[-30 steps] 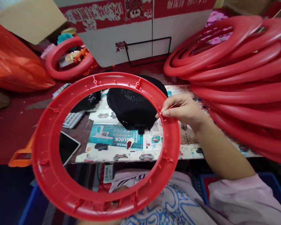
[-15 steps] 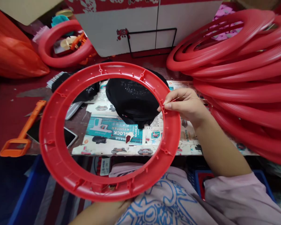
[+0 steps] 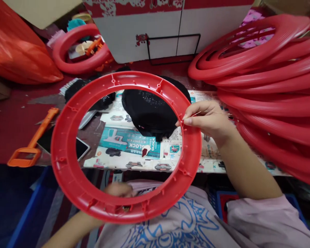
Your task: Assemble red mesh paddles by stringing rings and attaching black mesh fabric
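Note:
A large red plastic ring point(image 3: 62, 137), an open channel with small pegs and ribs inside, is held up at a tilt over the table edge. My right hand point(image 3: 206, 117) pinches its right inner rim between thumb and fingers, and a thin wire or thread point(image 3: 198, 113) runs across these fingers. My left hand point(image 3: 119, 189) shows through the lower part of the ring, smeared by motion and partly hidden by the rim. A small brownish bit point(image 3: 125, 208) lies in the ring's bottom channel. Beyond the ring, a black mesh fabric piece point(image 3: 152, 113) rests on printed cardboard point(image 3: 113, 137).
Ribbed red rings point(image 3: 260, 82) are heaped at the right. At the left lie an orange plastic handle piece point(image 3: 36, 137), a phone-like flat device point(image 3: 82, 148) and an orange bag point(image 3: 18, 48). A white and red box point(image 3: 134, 27) with a black wire frame point(image 3: 174, 36) stands behind.
My left hand has come up into view behind the lower part of the ring. My right hand keeps its pinch on the rim. The whole view has shifted slightly.

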Action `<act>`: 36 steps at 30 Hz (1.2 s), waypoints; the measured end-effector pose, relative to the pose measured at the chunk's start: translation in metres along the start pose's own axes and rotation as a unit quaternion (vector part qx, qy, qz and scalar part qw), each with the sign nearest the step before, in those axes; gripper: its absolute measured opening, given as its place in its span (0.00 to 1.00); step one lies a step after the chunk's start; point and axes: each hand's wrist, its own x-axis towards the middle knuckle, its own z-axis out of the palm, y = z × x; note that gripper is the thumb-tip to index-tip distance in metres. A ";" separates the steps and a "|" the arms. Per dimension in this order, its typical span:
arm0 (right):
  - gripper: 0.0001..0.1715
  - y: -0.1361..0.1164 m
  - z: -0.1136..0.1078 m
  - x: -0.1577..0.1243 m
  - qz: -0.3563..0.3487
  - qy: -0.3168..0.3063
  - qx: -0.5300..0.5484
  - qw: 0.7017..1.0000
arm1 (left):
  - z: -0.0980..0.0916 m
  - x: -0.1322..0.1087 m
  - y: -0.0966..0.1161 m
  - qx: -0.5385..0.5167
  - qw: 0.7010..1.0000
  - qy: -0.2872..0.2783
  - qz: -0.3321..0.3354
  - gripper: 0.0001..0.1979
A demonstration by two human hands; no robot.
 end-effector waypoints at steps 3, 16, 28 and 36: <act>0.07 0.001 0.006 -0.001 -0.012 -0.008 0.022 1.000 | -0.021 0.030 0.033 -0.073 0.994 0.019 0.083 0.13; 0.13 0.013 0.010 0.008 -0.038 0.063 -0.058 0.996 | 0.006 0.135 0.147 -0.333 0.936 -0.038 0.110 0.34; 0.06 0.009 -0.008 0.007 -0.142 0.003 -0.306 0.941 | -0.011 0.143 0.122 -0.164 0.974 0.021 0.157 0.29; 0.06 -0.002 -0.012 0.004 -0.223 -0.118 -0.444 0.860 | 0.012 0.139 0.105 -0.170 0.971 -0.104 0.135 0.37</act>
